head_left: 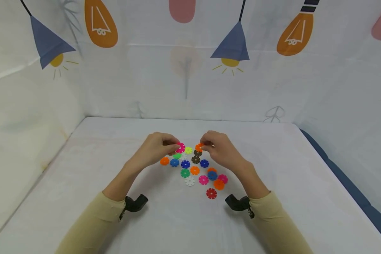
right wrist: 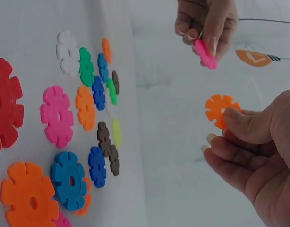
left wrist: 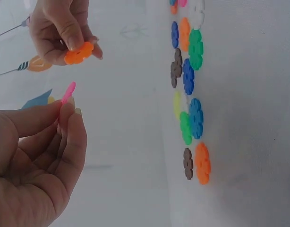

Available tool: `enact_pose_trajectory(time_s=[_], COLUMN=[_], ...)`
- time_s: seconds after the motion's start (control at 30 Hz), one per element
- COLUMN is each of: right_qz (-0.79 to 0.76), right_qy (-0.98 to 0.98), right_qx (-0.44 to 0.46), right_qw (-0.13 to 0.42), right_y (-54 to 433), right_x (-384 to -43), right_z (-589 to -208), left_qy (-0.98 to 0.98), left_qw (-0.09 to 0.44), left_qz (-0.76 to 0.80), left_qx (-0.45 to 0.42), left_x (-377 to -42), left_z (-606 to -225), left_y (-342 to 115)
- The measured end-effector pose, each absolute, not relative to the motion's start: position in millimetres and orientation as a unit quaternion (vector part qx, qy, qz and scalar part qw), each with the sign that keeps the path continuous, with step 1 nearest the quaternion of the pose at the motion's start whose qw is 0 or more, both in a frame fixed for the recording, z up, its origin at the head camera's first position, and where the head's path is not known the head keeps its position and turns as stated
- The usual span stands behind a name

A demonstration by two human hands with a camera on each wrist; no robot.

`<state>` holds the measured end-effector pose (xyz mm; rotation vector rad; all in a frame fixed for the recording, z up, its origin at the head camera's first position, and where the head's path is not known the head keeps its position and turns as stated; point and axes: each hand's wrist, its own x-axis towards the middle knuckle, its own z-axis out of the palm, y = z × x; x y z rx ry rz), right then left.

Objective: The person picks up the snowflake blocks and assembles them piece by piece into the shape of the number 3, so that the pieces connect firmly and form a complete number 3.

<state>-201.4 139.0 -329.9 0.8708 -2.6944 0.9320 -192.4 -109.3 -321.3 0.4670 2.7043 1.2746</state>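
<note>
My left hand pinches a pink notched plastic disc between thumb and fingers, above the table. Opposite it, my right hand pinches an orange notched disc by its edge. The two discs are held apart, with a gap between them. In the left wrist view the pink disc shows almost edge-on, while the orange one faces the camera more. Below the hands lie several loose discs of the same kind, among them a yellow disc, a dark blue disc and a red disc.
The discs lie spread over the middle of the white table. Some overlap, such as a blue disc on an orange one. A white cloth wall printed with lamps and bulbs stands behind. Each wrist carries a black camera mount.
</note>
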Motion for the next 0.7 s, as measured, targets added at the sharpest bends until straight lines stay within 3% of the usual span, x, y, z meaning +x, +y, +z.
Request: enact_pose_trajectory(time_s=[0.7], right_qz=[0.33], right_qy=[-0.867], right_qx=[0.339], right_qw=[0.155], right_y=[123], right_x=[-199], right_z=[-322], left_qy=[0.864], left_qw=[0.034], left_qz=[0.482], left_qx=[0.145], left_x=[-194], left_z=[-322], left_y=[-98])
